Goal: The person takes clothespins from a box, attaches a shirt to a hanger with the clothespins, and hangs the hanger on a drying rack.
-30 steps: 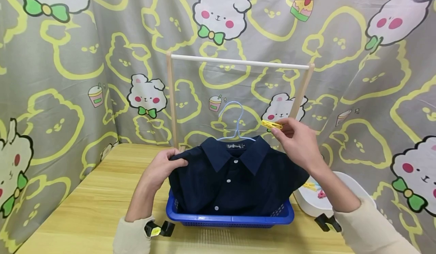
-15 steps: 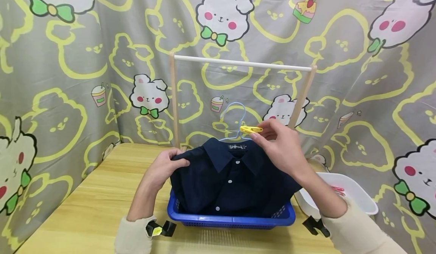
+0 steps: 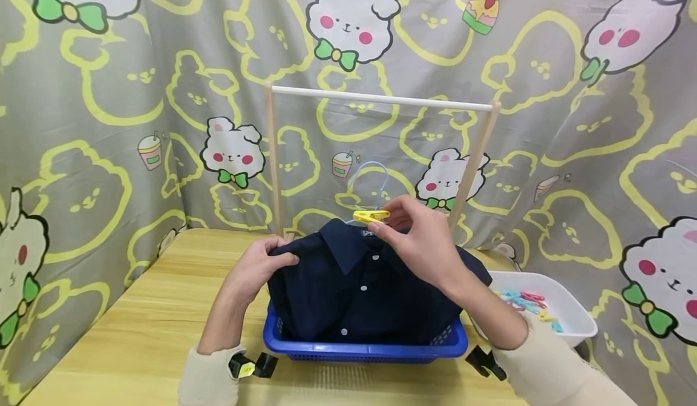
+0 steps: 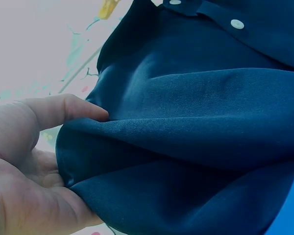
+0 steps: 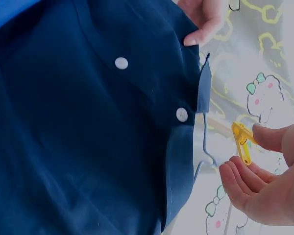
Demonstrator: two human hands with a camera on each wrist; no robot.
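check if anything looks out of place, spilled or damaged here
Nothing looks spilled or damaged. Perhaps mildly odd: the dark shirt sits bunched in the blue basket with the light-blue hanger poking up from it, below the white rail rather than hooked on it. The loose clothespins lie inside the white tray.

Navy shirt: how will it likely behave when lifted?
The navy shirt is probably floppy: its cloth folds softly beside the left hand. Lifted there alone, it would likely sag, though the thin blue hanger at its collar may add support.
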